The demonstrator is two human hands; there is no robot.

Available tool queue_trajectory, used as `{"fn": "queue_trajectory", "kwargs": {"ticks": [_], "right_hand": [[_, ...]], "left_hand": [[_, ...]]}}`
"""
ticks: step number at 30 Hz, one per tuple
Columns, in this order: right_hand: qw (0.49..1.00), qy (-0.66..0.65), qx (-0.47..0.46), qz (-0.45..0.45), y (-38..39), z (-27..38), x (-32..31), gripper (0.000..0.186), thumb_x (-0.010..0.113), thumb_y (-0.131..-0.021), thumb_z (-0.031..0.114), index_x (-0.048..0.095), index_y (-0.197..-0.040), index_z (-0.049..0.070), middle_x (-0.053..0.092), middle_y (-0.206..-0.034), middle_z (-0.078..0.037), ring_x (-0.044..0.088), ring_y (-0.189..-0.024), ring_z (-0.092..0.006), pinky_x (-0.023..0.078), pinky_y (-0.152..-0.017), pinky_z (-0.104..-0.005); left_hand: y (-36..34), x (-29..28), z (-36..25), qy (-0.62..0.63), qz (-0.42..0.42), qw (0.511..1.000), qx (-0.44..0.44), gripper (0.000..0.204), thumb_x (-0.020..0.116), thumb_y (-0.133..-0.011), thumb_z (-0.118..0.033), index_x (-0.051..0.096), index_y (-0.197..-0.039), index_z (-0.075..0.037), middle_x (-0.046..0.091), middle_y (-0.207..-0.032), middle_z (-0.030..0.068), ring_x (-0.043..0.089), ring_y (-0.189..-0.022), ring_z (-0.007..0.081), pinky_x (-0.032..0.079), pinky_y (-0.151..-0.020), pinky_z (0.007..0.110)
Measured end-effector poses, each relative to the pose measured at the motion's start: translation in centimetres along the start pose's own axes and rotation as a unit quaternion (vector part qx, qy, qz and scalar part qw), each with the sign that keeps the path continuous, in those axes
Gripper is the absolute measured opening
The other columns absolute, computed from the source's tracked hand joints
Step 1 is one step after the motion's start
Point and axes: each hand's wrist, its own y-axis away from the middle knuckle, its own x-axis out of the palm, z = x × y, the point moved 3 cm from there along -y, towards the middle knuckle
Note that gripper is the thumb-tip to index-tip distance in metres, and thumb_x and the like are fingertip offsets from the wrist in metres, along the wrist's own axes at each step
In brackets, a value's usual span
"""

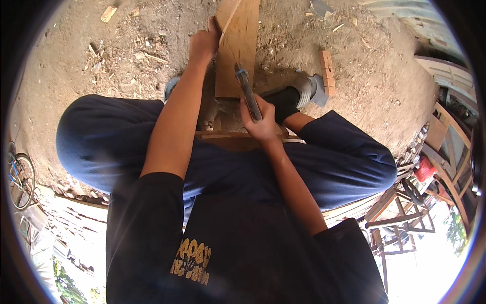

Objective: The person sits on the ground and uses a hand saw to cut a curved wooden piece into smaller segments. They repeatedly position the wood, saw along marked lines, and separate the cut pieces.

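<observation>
While dirt ground (167, 23) spreads around both hands, a bicycle (21, 181) shows well off to the left of them. Wooden board (241, 38) is just right of the left hand (204, 45), ahead of the right hand (261, 121). Left: part-curled, touching the board's left edge; can't tell if it grips underneath. Right: closed round the handle of a dark-handled tool (246, 90), whose far end reaches over the board. Reddish segmented block (327, 72) on the ground, ahead and right of the right hand. Wood chips (154, 58) scattered left of the left hand.
</observation>
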Motion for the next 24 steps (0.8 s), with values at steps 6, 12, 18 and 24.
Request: {"fn": "queue_trajectory", "kwargs": {"ticks": [6,12,18,24], "right_hand": [[1.000,-0.026,-0.013,-0.005,-4.3,2.5,1.6,0.014,0.066,-0.091,0.007,0.060,-0.082,-0.002,0.050,-0.060,-0.007,0.046,-0.063,-0.0042,0.044,-0.054,-0.0301],[1.000,0.029,0.002,0.003,0.7,1.0,1.3,0.017,0.066,-0.089,0.013,0.060,-0.080,-0.001,0.059,-0.067,-0.021,0.063,-0.068,-0.0343,0.051,-0.061,-0.0441],[0.997,0.072,-0.007,-0.018,-4.5,2.3,2.5,0.016,0.067,-0.085,0.016,0.063,-0.082,0.002,0.064,-0.072,-0.024,0.065,-0.072,-0.0464,0.053,-0.065,-0.0511],[0.999,0.048,-0.008,0.016,0.2,0.5,1.0,0.019,0.067,-0.088,0.017,0.062,-0.081,-0.001,0.062,-0.072,-0.025,0.063,-0.073,-0.0473,0.052,-0.063,-0.0456]], "left_hand": [[-0.9,0.9,0.8,-0.079,0.001,0.995,0.066,0.092,0.017,-0.102,-0.064,0.071,-0.103,0.010,0.065,-0.108,0.0395,0.062,-0.110,0.0540,0.048,-0.100,0.054],[-2.2,1.1,2.7,-0.063,0.029,0.997,0.015,0.064,0.031,-0.105,-0.048,0.046,-0.141,0.003,0.068,-0.102,0.0356,0.067,-0.099,0.0518,0.055,-0.086,0.055],[-1.0,0.9,0.6,-0.150,-0.015,0.980,0.127,0.029,0.064,-0.092,-0.023,0.071,-0.108,0.000,0.072,-0.089,0.0269,0.072,-0.086,0.0434,0.058,-0.075,0.050],[-3.7,2.0,4.7,-0.169,0.059,0.980,0.091,0.061,0.040,-0.105,-0.034,0.025,-0.155,-0.003,0.071,-0.095,0.0293,0.071,-0.093,0.0442,0.057,-0.078,0.054]]}}
